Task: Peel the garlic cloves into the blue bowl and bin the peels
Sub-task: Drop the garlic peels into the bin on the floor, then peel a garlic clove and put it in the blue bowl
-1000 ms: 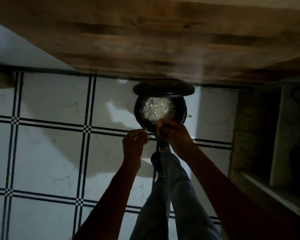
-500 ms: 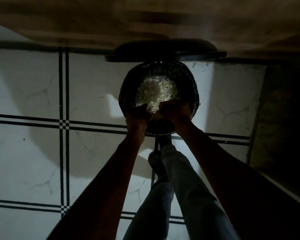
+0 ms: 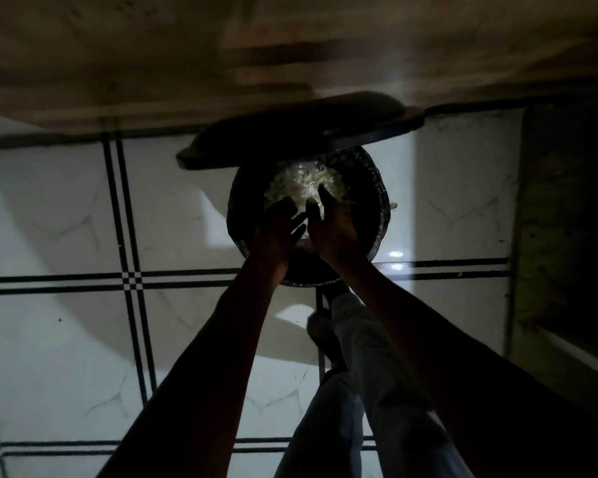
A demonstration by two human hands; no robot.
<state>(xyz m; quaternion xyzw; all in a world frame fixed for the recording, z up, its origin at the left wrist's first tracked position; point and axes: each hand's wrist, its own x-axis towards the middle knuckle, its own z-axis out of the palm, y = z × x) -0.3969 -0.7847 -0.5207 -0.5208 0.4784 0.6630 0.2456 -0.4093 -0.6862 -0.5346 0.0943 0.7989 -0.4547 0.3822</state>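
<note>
A round black pedal bin (image 3: 377, 188) stands on the tiled floor with its lid (image 3: 290, 132) tipped up. Pale garlic peels (image 3: 301, 188) fill its inside. Both my hands are over the bin's mouth, side by side. My left hand (image 3: 278, 225) has its fingers spread and straight, nothing held in it. My right hand (image 3: 332, 222) also has straight fingers, pointing down toward the peels. The blue bowl and the cloves are out of view.
White floor tiles (image 3: 66, 219) with black double lines surround the bin. My leg and foot (image 3: 328, 326) press the bin's pedal. A wooden cabinet (image 3: 567, 236) with a dark shelf stands at the right, a wooden surface (image 3: 187, 56) behind the bin.
Both hands moved forward over the bin and their fingers went from curled to straight and spread. The view came closer to the bin.
</note>
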